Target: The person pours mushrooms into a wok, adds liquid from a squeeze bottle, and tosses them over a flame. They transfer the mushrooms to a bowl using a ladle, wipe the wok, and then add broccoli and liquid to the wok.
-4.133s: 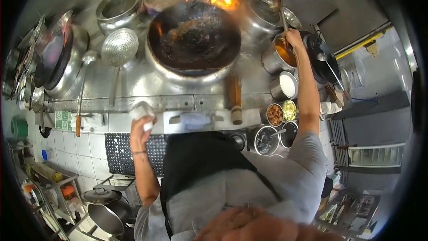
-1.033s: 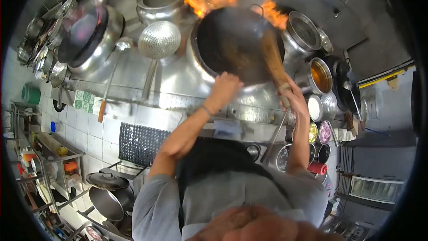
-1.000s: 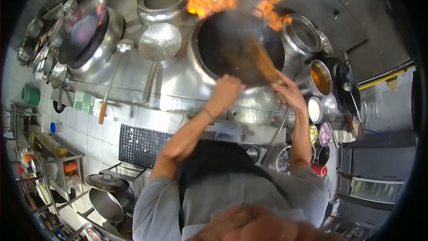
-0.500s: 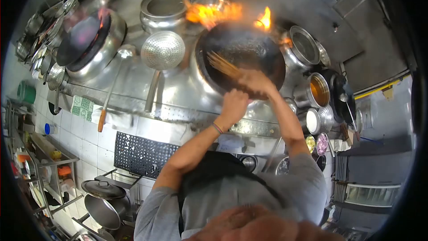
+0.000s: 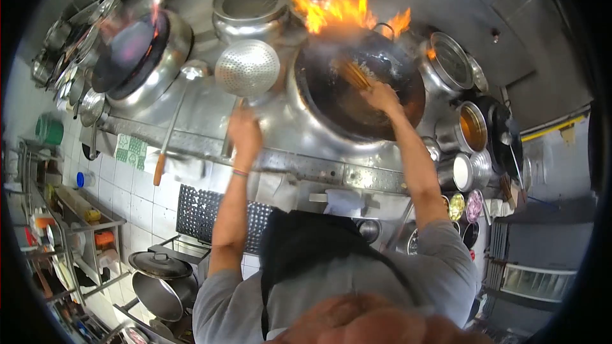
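My right hand is closed around a bamboo wok brush, its splayed bristles down inside the dark wok. The wok is tilted on its burner, its surface wet-looking. To the left, my left hand is slightly blurred, fingers curled over the handle of a perforated skimmer. The round skimmer head lies on the steel range top, and part of its handle shows beside my hand. Orange flames rise behind the wok's far rim.
A ladle with a wooden grip lies further left, near a second wok. A lidless steel pot stands behind the skimmer. On the right are a pot of brown liquid, a white-filled container and small bowls. A lidded pot stands lower left.
My left hand has left the wok's near rim and moved left onto the skimmer handle. My right hand has carried the brush further into the wok. The flames have grown, and the view has shifted slightly.
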The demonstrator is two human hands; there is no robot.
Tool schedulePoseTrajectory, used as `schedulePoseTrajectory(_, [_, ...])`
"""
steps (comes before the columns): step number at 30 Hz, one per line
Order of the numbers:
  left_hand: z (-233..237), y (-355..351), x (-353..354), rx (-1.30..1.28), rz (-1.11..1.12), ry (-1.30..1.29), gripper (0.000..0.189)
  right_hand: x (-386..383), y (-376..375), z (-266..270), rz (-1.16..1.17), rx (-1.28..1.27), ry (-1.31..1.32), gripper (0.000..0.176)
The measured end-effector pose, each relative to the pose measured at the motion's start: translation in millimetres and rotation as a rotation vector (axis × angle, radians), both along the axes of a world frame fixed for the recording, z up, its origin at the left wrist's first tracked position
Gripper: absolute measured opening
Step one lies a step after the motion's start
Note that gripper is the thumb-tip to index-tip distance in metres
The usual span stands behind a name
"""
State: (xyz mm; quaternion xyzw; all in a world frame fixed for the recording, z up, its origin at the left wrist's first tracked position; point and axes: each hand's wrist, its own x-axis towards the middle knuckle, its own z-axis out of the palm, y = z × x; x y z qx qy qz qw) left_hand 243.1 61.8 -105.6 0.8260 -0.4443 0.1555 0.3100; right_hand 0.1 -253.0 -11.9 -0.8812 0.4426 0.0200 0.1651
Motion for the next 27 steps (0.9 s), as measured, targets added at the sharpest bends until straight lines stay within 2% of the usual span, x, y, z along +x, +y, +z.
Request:
schedulePoseTrajectory(1, [-3, 14, 14, 0.168, 0.212, -0.052, 0.038, 12, 1, -13, -0.084, -0.018, -0.095, 0.050])
schedulePoseTrajectory(2, [-19, 26, 31, 0.274, 0.244, 0.072, 0.040, 19, -1, -33, -0.015, -0.089, -0.048, 0.053])
schedulePoseTrajectory(3, [-32, 33, 44, 0.376, 0.278, 0.189, 0.042, 19, 16, -27, 0.032, -0.062, -0.070, 0.052])
schedulePoseTrajectory(6, [-34, 57, 43, 0.391, 0.157, 0.532, 0.049, -21, 67, 8, 0.186, -0.020, -0.049, 0.050])
schedulePoseTrajectory(7, [-35, 66, 39, 0.372, 0.143, 0.517, 0.049, -32, 70, 12, 0.241, -0.009, -0.025, 0.049])
schedulePoseTrajectory(10, [-35, 85, 25, 0.331, 0.115, 0.488, 0.051, -27, 26, 8, 0.127, -0.201, 0.109, 0.045])
schedulePoseTrajectory(11, [-34, 92, 20, 0.334, 0.118, 0.488, 0.051, -11, 0, -2, 0.065, -0.099, 0.090, 0.043])
schedulePoseTrajectory(13, [-24, 102, 9, 0.352, 0.135, 0.517, 0.051, 13, -1, -28, 0.012, -0.166, 0.074, 0.043])
schedulePoseTrajectory(15, [-15, 113, 2, 0.340, 0.136, 0.494, 0.050, 15, 12, -22, 0.056, -0.153, 0.068, 0.044])
schedulePoseTrajectory(17, [-20, 127, -1, 0.312, 0.145, 0.483, 0.048, -7, 59, 17, 0.194, -0.058, 0.091, 0.045])
schedulePoseTrajectory(20, [-19, 135, -8, 0.292, 0.153, 0.479, 0.049, -58, 60, 41, 0.226, -0.014, 0.325, 0.046])
schedulePoseTrajectory(22, [-17, 131, -10, 0.329, 0.204, 0.561, 0.051, -55, 24, 39, 0.106, -0.112, 0.441, 0.046])
schedulePoseTrajectory(23, [-17, 127, -13, 0.349, 0.221, 0.601, 0.052, -44, 15, 39, 0.014, -0.169, 0.324, 0.039])
schedulePoseTrajectory(24, [-16, 124, -18, 0.336, 0.220, 0.457, 0.054, -37, -19, 0, -0.022, -0.233, 0.300, 0.034])
schedulePoseTrajectory(25, [-15, 123, -24, 0.320, 0.225, 0.315, 0.055, -25, -20, -16, -0.086, -0.348, 0.237, 0.031])
schedulePoseTrajectory(26, [-6, 117, -31, 0.296, 0.237, 0.172, 0.057, -16, -14, -19, -0.116, -0.247, 0.212, 0.032])
schedulePoseTrajectory(27, [2, 112, -39, 0.204, 0.254, 0.222, 0.057, -15, -7, -20, -0.024, -0.245, 0.235, 0.034])
